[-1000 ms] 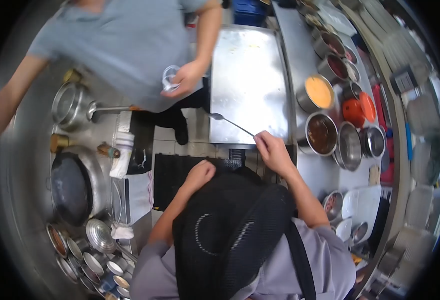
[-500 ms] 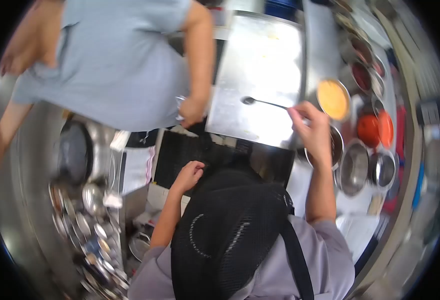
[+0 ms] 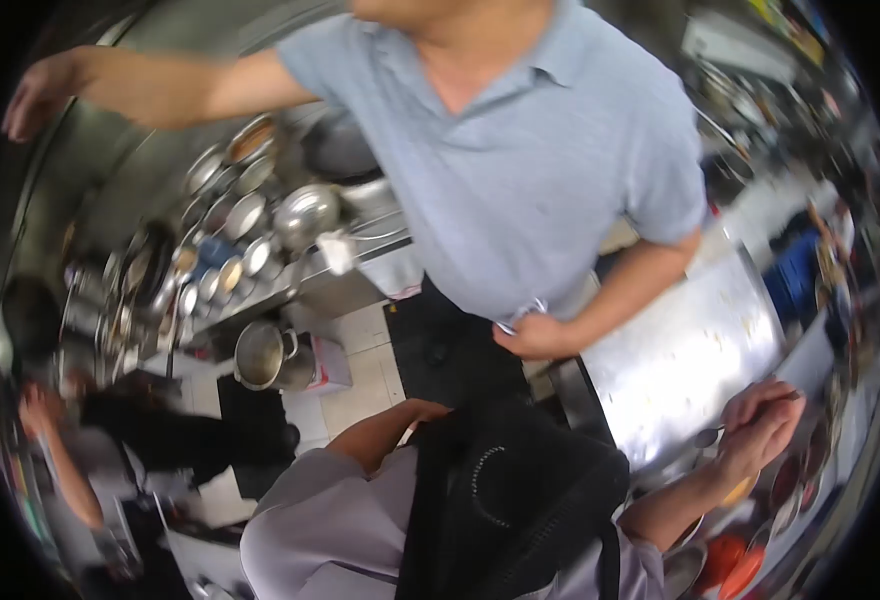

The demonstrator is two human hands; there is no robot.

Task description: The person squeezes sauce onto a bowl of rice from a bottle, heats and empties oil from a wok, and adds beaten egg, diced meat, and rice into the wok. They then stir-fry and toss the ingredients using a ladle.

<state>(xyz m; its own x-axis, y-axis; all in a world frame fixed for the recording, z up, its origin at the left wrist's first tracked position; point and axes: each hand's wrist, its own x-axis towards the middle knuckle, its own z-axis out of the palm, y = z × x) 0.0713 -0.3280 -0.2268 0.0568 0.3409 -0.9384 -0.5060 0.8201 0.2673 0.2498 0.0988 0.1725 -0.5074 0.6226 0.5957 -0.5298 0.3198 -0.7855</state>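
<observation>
R hand (image 3: 765, 420) on the right, fingers curled closed round the handle of a metal spoon (image 3: 708, 438); spoon's head sticks out L of the fist, over the near end of the steel worktop (image 3: 685, 340). Can't tell if it touches the metal. L hand (image 3: 428, 409) is held low in front of the body, mostly hidden behind the black cap (image 3: 525, 490); can't tell if open, closed or gripping.

Near R, below the R forearm: orange-red tub (image 3: 725, 560) w/ a steel bowl (image 3: 684, 570) just beside it on the L.

Co-worker in grey polo shirt (image 3: 520, 190) stands at the far side, one hand (image 3: 540, 336) at waist w/ a small clear item, other arm stretched far L. Btwn them & the near L: 2-handled pot (image 3: 259, 356) next to a white box (image 3: 331, 362). Far L, a wok (image 3: 340, 146) + assorted steel pans, blurry toward the edge.
</observation>
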